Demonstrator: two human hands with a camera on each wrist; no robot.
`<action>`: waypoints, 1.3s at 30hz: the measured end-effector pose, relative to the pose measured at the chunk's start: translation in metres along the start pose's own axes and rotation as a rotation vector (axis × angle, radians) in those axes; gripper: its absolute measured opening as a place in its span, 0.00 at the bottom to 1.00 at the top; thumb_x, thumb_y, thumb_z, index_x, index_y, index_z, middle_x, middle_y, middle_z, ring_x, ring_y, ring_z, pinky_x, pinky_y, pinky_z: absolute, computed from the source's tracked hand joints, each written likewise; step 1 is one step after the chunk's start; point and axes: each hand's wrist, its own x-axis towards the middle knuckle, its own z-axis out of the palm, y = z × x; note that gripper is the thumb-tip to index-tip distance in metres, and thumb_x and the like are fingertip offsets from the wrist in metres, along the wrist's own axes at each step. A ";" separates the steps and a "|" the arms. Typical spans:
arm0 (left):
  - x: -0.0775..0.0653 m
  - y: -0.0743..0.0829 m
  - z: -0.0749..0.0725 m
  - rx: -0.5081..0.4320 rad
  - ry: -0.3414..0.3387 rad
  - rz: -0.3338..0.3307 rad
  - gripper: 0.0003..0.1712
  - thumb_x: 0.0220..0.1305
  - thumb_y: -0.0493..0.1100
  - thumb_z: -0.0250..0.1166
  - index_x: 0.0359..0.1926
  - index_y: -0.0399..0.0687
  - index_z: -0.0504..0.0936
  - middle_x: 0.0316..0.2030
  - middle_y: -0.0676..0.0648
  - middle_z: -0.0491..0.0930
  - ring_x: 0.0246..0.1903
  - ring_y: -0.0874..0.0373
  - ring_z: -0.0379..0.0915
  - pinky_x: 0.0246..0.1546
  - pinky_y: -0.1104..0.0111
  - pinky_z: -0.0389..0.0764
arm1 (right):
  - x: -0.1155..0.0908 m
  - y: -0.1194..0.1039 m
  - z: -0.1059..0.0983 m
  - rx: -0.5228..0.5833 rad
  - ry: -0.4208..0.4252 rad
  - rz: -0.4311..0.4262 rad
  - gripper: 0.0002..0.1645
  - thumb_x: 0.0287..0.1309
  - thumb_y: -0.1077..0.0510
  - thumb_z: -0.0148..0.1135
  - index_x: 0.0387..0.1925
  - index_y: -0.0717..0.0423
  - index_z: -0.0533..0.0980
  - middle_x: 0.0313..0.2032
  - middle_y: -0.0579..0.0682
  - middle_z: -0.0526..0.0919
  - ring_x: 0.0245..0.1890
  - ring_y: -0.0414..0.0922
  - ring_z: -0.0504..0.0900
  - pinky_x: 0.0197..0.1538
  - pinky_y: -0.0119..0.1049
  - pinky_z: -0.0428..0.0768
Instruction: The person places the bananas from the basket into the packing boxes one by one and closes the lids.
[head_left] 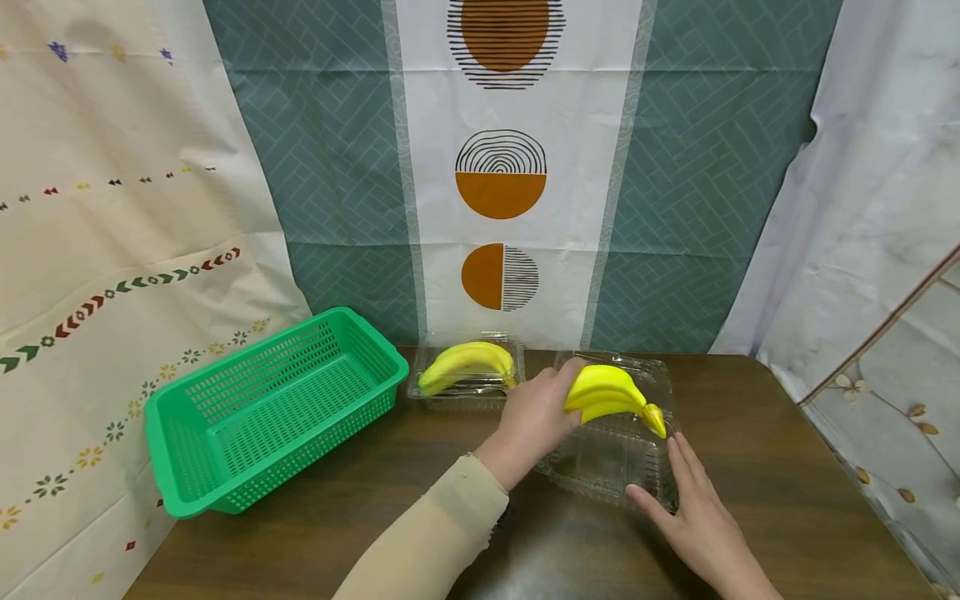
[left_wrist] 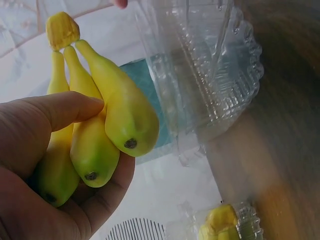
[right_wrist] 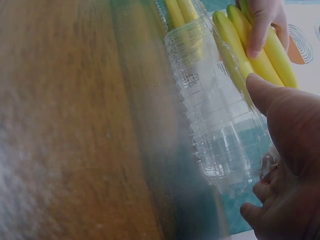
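Observation:
My left hand (head_left: 536, 417) grips a bunch of yellow bananas (head_left: 603, 390), the thumb across the front and the fingers behind. In the left wrist view the bananas (left_wrist: 90, 120) show greenish tips and a joined stem end. They hang over an opened clear plastic clamshell box (head_left: 600, 458) on the table, its lid tipped back. My right hand (head_left: 697, 508) is at the box's right side, fingers extended along the edge and thumb apart. In the right wrist view the box (right_wrist: 215, 115) lies beside that hand.
A second clear clamshell box (head_left: 468, 404) with bananas (head_left: 465, 365) inside stands at the back, left of the opened one. A green perforated basket (head_left: 277, 417) sits at the left of the brown table (head_left: 337, 533). Patterned cloths (head_left: 337, 125) hang behind and at both sides.

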 end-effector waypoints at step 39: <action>-0.002 0.007 0.038 0.154 -0.054 0.045 0.42 0.67 0.53 0.82 0.76 0.60 0.73 0.46 0.50 0.86 0.29 0.61 0.77 0.29 0.69 0.78 | 0.000 0.001 -0.002 0.054 -0.006 0.010 0.78 0.71 0.22 0.62 0.88 0.62 0.26 0.86 0.73 0.34 0.80 0.81 0.49 0.68 0.83 0.62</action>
